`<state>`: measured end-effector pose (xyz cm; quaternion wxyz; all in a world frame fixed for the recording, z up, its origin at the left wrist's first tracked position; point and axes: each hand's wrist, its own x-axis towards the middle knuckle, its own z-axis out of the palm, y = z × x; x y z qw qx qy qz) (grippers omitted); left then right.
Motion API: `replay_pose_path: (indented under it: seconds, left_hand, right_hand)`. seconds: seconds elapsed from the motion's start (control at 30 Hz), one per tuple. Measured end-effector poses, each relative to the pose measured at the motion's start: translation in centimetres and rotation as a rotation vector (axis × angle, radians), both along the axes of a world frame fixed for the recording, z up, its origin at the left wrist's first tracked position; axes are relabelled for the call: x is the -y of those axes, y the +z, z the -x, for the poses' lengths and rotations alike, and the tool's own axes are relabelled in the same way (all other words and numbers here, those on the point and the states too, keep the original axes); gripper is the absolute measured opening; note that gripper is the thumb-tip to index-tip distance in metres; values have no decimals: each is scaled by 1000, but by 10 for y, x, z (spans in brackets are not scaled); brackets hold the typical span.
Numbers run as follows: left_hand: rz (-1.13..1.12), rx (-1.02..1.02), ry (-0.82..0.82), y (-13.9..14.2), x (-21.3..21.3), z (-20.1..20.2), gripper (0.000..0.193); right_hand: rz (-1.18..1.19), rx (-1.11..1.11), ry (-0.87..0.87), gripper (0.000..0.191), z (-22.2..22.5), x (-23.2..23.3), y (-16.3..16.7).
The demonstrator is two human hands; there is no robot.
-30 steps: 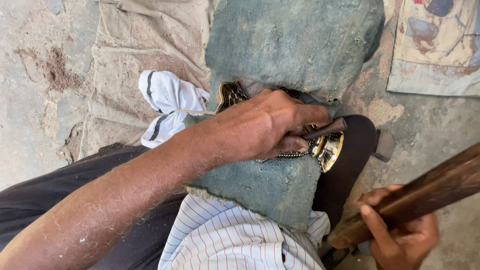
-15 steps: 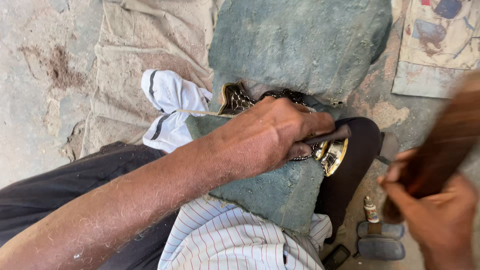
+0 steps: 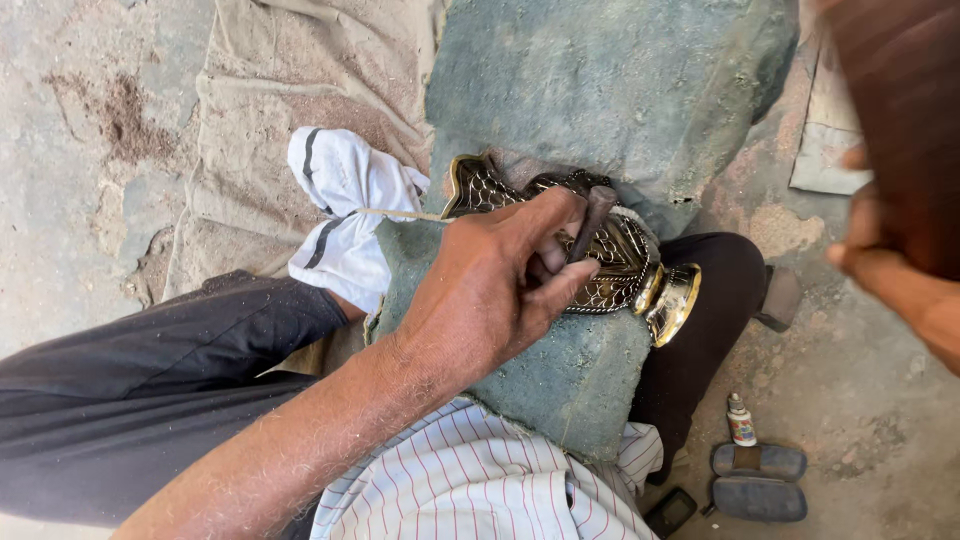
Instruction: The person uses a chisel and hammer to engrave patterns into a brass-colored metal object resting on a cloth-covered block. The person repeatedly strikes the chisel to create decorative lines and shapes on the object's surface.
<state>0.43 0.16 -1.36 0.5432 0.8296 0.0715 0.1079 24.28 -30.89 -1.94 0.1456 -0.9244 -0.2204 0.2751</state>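
Note:
My left hand point(image 3: 490, 290) grips a short dark metal chisel point(image 3: 590, 215) and rests its tip on an engraved brass piece point(image 3: 625, 265) with a scale pattern and a polished round base. The brass piece lies in a notch of a large grey-green stone block point(image 3: 600, 90) that sits across my lap. My right hand point(image 3: 900, 285) is raised at the right edge, blurred, wrapped around a thick brown wooden mallet point(image 3: 900, 110) held well above the chisel.
A white cloth with dark stripes point(image 3: 345, 215) lies left of the stone on a dusty sack. My dark trouser leg point(image 3: 170, 370) stretches left. A small glue tube point(image 3: 740, 420) and a dark sandal point(image 3: 758, 480) lie on the ground at lower right.
My right hand has swung the wooden mallet upward from low right to high at the right edge. My left hand keeps the chisel on the brass piece, with the fingers shifted slightly.

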Motion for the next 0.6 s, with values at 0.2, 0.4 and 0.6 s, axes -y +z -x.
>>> replay_pose_path:
  seconds: [0.2, 0.4, 0.6]
  left_hand:
    - [19, 21, 19, -3, 0, 3, 26]
    - [32, 75, -137, 1, -11, -2, 30]
    - [11, 7, -140, 5, -12, -6, 30]
  right_hand:
    - [91, 41, 39, 29, -8, 28, -15]
    - [42, -92, -5, 38, -12, 31, -4]
    - [19, 21, 33, 39, 33, 27, -2]
